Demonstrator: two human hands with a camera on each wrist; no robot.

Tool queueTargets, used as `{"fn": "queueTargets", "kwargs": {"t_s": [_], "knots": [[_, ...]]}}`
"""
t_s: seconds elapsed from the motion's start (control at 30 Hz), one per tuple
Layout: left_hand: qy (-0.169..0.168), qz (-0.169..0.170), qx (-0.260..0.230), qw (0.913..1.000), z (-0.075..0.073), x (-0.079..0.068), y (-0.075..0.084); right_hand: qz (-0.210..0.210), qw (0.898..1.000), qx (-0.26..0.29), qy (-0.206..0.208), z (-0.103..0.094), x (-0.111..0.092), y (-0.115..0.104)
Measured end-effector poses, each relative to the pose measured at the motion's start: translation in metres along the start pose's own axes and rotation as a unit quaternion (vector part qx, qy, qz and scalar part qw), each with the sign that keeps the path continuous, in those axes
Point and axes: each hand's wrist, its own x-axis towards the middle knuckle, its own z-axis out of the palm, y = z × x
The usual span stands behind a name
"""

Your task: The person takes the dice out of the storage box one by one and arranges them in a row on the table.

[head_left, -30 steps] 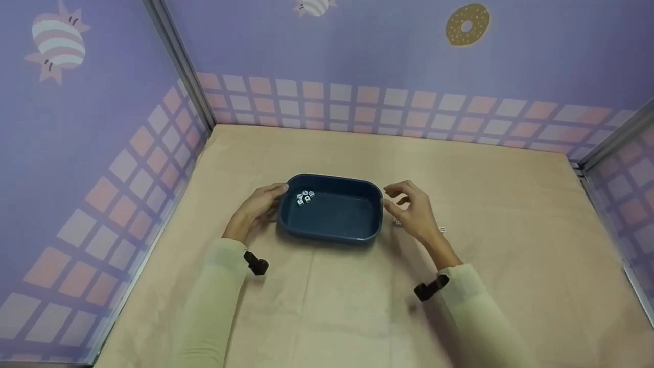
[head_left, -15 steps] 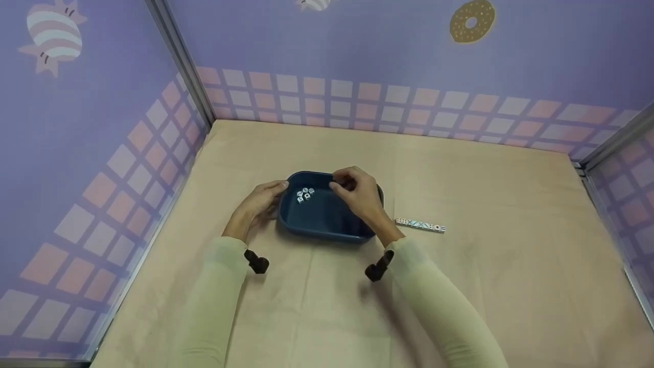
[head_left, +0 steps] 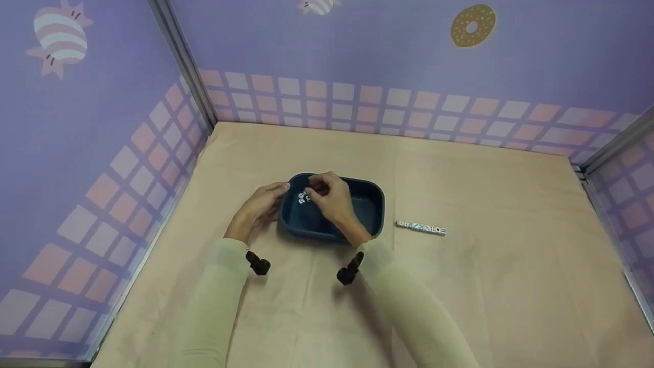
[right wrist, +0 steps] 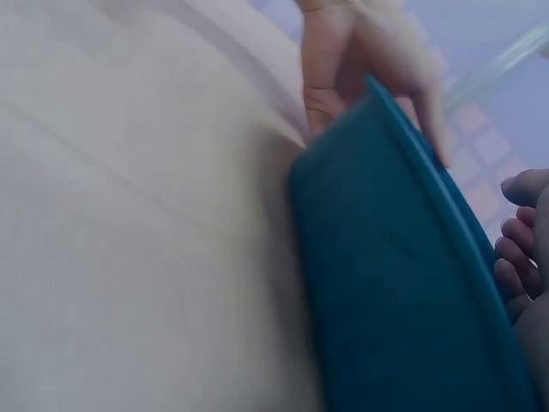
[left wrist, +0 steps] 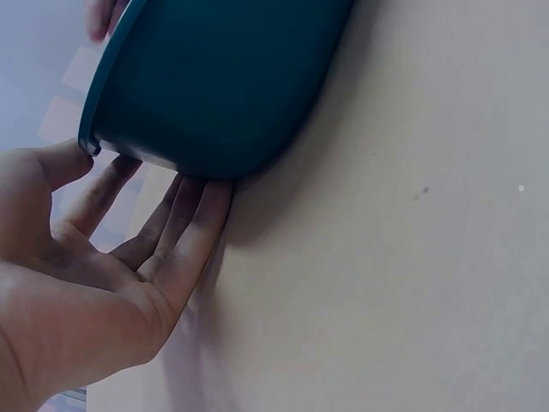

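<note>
Left hand (head_left: 260, 201), tray (head_left: 309, 230), right hand (head_left: 333, 198) over dice (head_left: 301, 198)

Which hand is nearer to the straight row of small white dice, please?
The right hand, over the blue rectangular tray, left of the row; the left hand holds the tray's left end, farther away.

right hand (head_left: 332, 198) is brought leftward across the tray (head_left: 366, 210) to the loose dice (head_left: 301, 198) | these are partly hidden | dice row (head_left: 420, 228) is uncovered
</note>
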Motion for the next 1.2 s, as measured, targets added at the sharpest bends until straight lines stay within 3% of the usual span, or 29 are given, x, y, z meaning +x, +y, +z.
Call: {"fn": "queueTargets", "kwargs": {"t_s": [0.23, 0.53, 0.77, 0.97, 1.2], "knots": [[-0.005, 0.004, 0.015, 0.9999, 0.002, 0.003, -0.001, -0.023, 0.996, -0.071, -0.052, 0.013, 0.002, 0.007], [-0.006, -0.009, -0.015, 0.9998, 0.001, 0.001, -0.005, -0.004, 0.986, -0.129, -0.107, 0.014, 0.000, 0.014], [-0.009, -0.005, -0.010, 0.9999, 0.001, 0.000, -0.002, -0.007, 0.979, -0.152, -0.138, 0.016, 0.002, 0.016], [-0.008, 0.018, -0.009, 0.9998, -0.001, -0.001, -0.001, -0.004, 0.975, -0.159, -0.153, 0.016, 0.003, 0.015], [-0.003, 0.010, 0.001, 0.9999, -0.001, -0.001, -0.003, 0.003, 0.974, -0.150, -0.169, 0.016, 0.002, 0.016]]}}
